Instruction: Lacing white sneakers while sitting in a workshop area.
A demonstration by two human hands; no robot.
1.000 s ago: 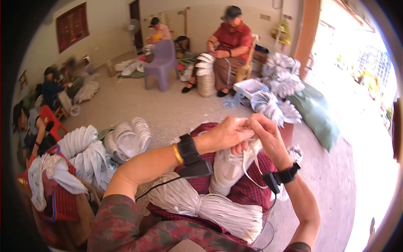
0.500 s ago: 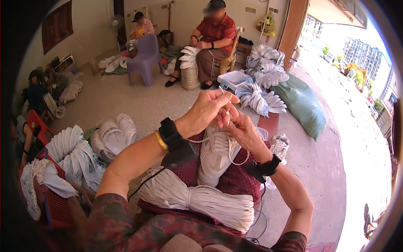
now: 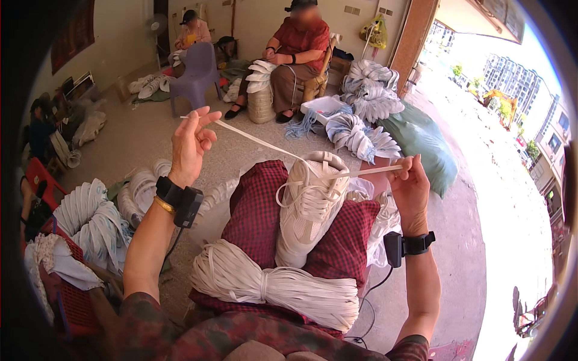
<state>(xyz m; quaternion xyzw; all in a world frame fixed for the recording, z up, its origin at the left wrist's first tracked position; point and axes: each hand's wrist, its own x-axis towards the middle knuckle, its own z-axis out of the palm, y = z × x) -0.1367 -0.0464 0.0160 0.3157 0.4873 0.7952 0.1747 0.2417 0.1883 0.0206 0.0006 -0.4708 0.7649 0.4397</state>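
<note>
Head view: left hand (image 3: 194,143) and right hand (image 3: 411,183) each pinched an end of the lace (image 3: 260,141), spread wide over the shoe (image 3: 304,219), which lay amid checked cloth (image 3: 256,207), just beyond the bundle (image 3: 310,296). Unequal pulling, I judged, could leave the ends uneven; a hard tug could shift the unheld shoe.

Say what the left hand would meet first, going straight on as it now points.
Probably the purple chair, which lies beyond the fingers of the left hand, though depth is unclear.
</note>
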